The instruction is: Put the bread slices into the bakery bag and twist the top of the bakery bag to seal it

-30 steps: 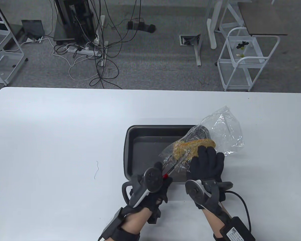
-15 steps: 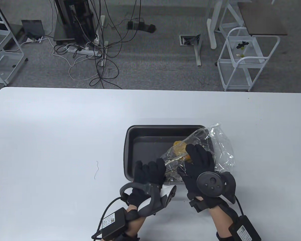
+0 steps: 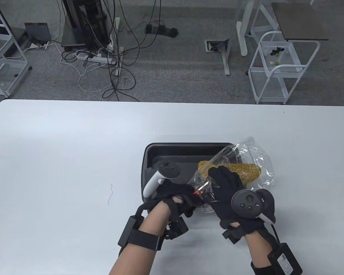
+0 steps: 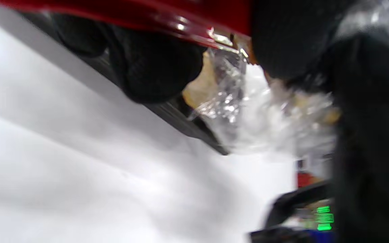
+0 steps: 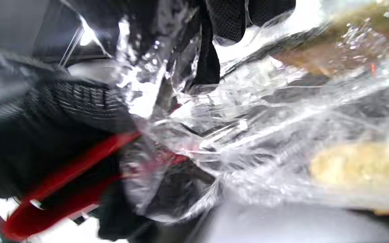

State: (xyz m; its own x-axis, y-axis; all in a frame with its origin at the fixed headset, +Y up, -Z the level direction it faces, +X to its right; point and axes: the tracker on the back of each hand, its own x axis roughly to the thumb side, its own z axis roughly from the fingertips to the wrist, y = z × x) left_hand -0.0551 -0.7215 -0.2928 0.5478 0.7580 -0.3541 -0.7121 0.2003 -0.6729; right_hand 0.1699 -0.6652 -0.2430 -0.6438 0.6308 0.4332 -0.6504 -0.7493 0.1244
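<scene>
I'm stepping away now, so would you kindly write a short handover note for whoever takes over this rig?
Left hand: grips red-handled tongs whose tips reach into the bag's mouth.
Right hand: holds the clear bakery bag near its opening.
Bag lies across the right end of the dark tray and onto the table.
Done: bread is inside the bag; none is visible in the tray's uncovered part.
Left: withdraw tongs, twist the top shut.
</scene>
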